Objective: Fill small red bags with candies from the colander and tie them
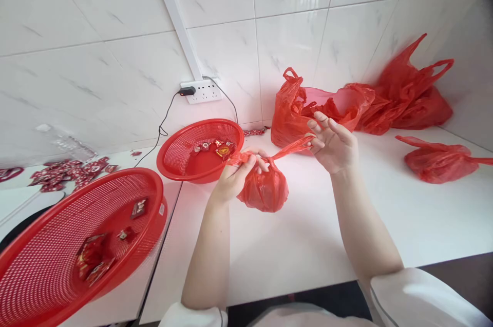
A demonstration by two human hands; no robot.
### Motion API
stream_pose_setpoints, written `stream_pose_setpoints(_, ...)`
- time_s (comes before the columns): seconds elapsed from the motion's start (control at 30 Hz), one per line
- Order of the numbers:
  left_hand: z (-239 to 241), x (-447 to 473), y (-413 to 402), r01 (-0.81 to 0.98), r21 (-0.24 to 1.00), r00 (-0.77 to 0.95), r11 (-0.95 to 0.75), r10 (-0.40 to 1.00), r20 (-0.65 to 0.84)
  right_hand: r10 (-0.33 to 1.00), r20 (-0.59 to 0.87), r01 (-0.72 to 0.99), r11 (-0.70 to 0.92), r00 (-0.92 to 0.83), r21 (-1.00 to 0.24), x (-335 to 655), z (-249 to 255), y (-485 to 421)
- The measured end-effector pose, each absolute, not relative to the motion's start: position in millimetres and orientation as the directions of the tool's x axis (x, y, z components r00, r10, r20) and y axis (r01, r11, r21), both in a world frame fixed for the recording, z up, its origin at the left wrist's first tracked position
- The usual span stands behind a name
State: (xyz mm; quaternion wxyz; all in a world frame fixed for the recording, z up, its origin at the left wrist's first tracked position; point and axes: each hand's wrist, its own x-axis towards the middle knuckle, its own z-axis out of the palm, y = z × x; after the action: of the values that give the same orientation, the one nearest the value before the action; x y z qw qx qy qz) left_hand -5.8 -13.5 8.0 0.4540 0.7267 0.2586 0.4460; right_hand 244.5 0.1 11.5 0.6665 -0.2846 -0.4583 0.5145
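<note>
My left hand (pixel 241 175) pinches the gathered top of a small, filled red plastic bag (pixel 265 191) above the white table. One twisted handle of the bag runs taut to the right. Its end reaches the fingers of my right hand (pixel 333 145), which seem to grip it, while the other fingers are spread with the palm turned up. The bag's contents cannot be made out through the plastic. Just left of the bag stands a round red basket (pixel 169 155) with several small wrapped packets (pixel 223 150) in it.
A larger red basket (pixel 34 234) holding several packets fills the left front. Behind it lie patterned red wrapped packets (pixel 69 173). Red plastic bags (pixel 296 121) stand at the wall, and another tied bag (pixel 439 162) lies right. A power strip (pixel 204 92) with cables is on the wall.
</note>
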Motion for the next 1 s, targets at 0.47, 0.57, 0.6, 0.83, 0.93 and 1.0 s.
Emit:
stream_pose_setpoints(0.47, 20, -36, -9, 0.239, 0.915, 0.42, -0.325, 0.884, 0.204, 0.834, 0.293, -0.048, 0.355, 0.468, -0.934, 286, 13, -6)
stream_pose_setpoints(0.57, 17, -28, -9, 0.311, 0.905, 0.467, -0.29, 0.876, 0.12, 0.813, 0.362, 0.128, 0.342, 0.456, -0.931, 286, 8, -5)
stream_pose_setpoints(0.6, 16, -26, -9, 0.35, 0.896, 0.47, -0.274, 0.878, 0.084, 0.82, 0.377, 0.196, 0.323, 0.43, -0.926, 285, 8, -5)
stream_pose_setpoints(0.83, 9, -21, -4, 0.639, 0.733, 0.401, -0.231, 0.914, -0.062, 0.956, 0.289, 0.779, 0.143, 0.052, -0.611, 248, 6, -8)
stream_pose_setpoints(0.93, 9, -22, -3, 0.659, 0.708, 0.392, -0.254, 0.919, -0.035, 0.963, 0.038, 0.853, 0.256, -0.268, -0.455, 218, -4, -15)
stream_pose_setpoints(1.0, 11, -23, -4, 0.662, 0.703, 0.389, -0.259, 0.921, -0.027, 0.906, -0.139, 0.853, 0.311, -0.399, -0.42, 202, -14, -20)
